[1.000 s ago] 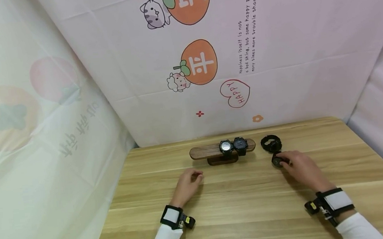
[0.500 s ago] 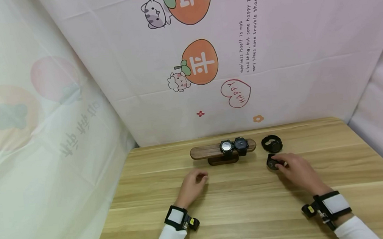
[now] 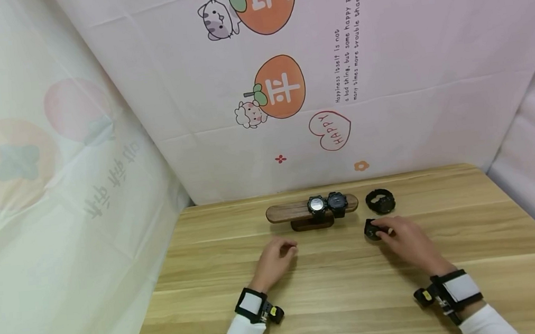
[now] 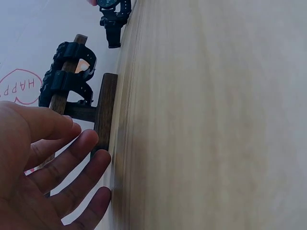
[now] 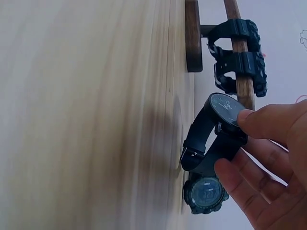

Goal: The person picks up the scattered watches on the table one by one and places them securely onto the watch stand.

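Note:
My right hand pinches a black wristwatch by its round case, thumb on the dial, with the buckled strap hanging in a loop. A wooden watch stand with a raised bar stands at the back of the table. Two chunky black watches sit side by side on the bar's right part: one with a bright silver dial, the other with a dark dial. My left hand hovers in front of the stand with loosely bent fingers and holds nothing.
Another black watch, with a digital face in the right wrist view, lies on the wooden table right of the stand. A white printed cloth hangs behind the table, and more cloth hangs at both sides.
My right hand has carried the wristwatch leftward, away from the watch lying on the table. My left hand has shifted slightly right.

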Motion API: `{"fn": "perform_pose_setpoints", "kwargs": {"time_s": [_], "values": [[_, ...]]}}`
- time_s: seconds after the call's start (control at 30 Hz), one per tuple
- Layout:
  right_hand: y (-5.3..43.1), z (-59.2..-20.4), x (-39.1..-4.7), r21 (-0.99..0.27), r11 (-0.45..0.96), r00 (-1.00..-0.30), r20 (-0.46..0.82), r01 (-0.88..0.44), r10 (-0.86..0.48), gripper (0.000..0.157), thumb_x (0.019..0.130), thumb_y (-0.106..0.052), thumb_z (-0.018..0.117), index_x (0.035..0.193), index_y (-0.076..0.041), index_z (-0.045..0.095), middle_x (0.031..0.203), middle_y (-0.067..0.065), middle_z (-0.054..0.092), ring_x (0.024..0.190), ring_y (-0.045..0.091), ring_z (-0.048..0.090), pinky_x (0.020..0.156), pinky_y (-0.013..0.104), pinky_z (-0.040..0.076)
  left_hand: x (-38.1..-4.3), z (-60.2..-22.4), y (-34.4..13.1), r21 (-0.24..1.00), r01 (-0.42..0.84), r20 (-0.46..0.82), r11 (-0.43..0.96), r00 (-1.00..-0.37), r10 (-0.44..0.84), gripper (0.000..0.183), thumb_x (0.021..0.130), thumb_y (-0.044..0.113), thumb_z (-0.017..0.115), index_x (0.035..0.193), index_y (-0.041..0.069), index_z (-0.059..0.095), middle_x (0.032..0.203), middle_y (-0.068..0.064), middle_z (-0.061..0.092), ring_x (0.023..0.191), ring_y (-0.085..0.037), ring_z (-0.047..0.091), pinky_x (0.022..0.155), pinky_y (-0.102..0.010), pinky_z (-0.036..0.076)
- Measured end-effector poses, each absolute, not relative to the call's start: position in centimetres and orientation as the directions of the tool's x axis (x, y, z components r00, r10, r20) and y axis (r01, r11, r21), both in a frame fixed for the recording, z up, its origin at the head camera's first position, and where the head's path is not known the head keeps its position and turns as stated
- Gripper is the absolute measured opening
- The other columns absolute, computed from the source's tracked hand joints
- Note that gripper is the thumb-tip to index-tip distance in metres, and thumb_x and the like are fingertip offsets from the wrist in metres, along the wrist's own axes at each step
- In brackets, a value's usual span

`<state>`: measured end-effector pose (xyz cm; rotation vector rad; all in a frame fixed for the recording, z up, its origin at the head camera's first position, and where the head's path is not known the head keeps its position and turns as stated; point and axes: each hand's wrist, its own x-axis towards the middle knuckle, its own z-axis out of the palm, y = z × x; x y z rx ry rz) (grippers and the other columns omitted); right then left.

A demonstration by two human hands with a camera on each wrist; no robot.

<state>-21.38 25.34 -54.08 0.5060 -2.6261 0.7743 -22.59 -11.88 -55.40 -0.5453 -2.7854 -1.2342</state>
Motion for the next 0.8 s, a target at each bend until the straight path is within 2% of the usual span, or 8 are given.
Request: {"fn": "perform_pose_setpoints", "kwargs": {"time_s": [0.27,0.47,0.8], "values": [[24.4,-54.1,-21.4,-0.47,0.777,-0.888,0.388,-0.42,-0.246,0.031,0.093,-0.004,0.079,0.124,-0.005,0.076,0.121,0.019,0.077,0.098,0.029,0.074,0.08,0.046,0.065,-22.5,-55.6,-11.4,0.7,0.34,0.179,0.628,-0.935,0.307,0.019,0.107,0.02,0.066,0.121,0.012,0.076,0.122,-0.004,0.074,0.116,-0.021,0.069,0.103,-0.04,0.057],[23.6,-54.0,-21.3,-0.476,0.76,-0.878,0.405,-0.442,-0.257,0.031,0.092,-0.002,0.08,0.122,-0.004,0.077,0.119,0.019,0.077,0.097,0.028,0.074,0.078,0.044,0.065,-22.5,-55.8,-11.0,0.691,0.364,0.195,0.625,-0.926,0.324,0.018,0.107,0.019,0.066,0.12,0.013,0.077,0.121,-0.003,0.074,0.116,-0.02,0.069,0.103,-0.039,0.057],[22.3,-54.0,-21.3,-0.492,0.744,-0.877,0.399,-0.452,-0.269,0.031,0.091,-0.002,0.081,0.121,-0.006,0.077,0.117,0.015,0.078,0.092,0.02,0.073,0.077,0.037,0.064,-22.4,-55.5,-9.9,0.685,0.376,0.191,0.624,-0.919,0.345,0.018,0.107,0.02,0.066,0.121,0.013,0.077,0.122,-0.003,0.075,0.116,-0.018,0.07,0.104,-0.037,0.057]]}}
